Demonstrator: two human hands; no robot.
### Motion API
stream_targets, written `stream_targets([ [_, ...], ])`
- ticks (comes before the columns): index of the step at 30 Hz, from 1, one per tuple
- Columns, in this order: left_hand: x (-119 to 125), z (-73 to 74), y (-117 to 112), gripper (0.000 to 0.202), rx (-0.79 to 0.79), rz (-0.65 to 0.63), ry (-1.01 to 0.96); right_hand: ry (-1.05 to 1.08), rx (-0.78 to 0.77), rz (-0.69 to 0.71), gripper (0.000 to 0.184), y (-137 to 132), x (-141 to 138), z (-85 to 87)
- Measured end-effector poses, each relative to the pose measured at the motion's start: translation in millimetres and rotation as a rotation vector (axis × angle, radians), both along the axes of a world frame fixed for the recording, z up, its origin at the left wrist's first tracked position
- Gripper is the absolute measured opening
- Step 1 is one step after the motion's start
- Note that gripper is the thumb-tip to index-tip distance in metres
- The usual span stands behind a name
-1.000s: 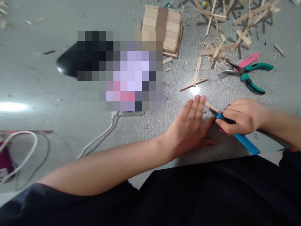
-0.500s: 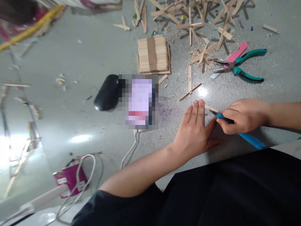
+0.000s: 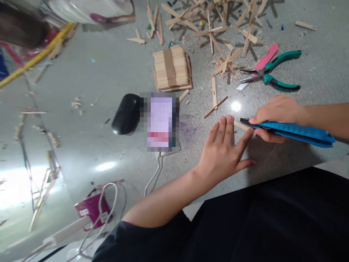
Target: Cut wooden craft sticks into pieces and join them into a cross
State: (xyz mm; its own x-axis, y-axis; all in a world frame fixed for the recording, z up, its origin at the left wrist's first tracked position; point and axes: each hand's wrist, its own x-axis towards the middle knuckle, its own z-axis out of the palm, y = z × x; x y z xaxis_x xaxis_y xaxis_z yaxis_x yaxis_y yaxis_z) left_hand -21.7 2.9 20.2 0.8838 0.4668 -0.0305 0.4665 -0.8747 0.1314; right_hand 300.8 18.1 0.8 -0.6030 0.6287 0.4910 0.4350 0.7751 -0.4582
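Observation:
My left hand (image 3: 225, 149) lies flat on the grey table, fingers stretched out, pressing down a thin wooden stick (image 3: 241, 126) whose end shows to the right of my fingertips. My right hand (image 3: 275, 112) is closed round a blue utility knife (image 3: 294, 131), held almost level, its dark tip just above the stick's free end.
Teal-handled pliers (image 3: 269, 74) and a pink stick (image 3: 265, 56) lie behind my right hand. A banded bundle of wooden sticks (image 3: 171, 69), loose sticks and shavings (image 3: 218, 32) fill the far side. A black case (image 3: 125, 114), a phone and white cables (image 3: 103, 207) sit left.
My right hand has lifted the knife off the stick and turned it level, handle pointing right. My head has swung left, showing more of the table's left side.

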Motion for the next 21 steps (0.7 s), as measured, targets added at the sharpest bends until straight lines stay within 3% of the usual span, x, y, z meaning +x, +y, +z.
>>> stream_targets([
  [9,0.6,-3.2,-1.9,0.125,0.005,0.016,0.003,-0.067,-0.179,0.102,0.020,0.8,5.1,0.4],
  [15,1.2,-2.2,-2.2,0.124,0.002,0.029,-0.007,-0.047,-0.145,0.093,0.020,2.0,0.6,1.6],
  [21,2.1,-1.3,-1.3,0.119,-0.047,0.036,-0.013,-0.102,-0.152,0.060,0.018,-0.1,1.2,-9.7],
])
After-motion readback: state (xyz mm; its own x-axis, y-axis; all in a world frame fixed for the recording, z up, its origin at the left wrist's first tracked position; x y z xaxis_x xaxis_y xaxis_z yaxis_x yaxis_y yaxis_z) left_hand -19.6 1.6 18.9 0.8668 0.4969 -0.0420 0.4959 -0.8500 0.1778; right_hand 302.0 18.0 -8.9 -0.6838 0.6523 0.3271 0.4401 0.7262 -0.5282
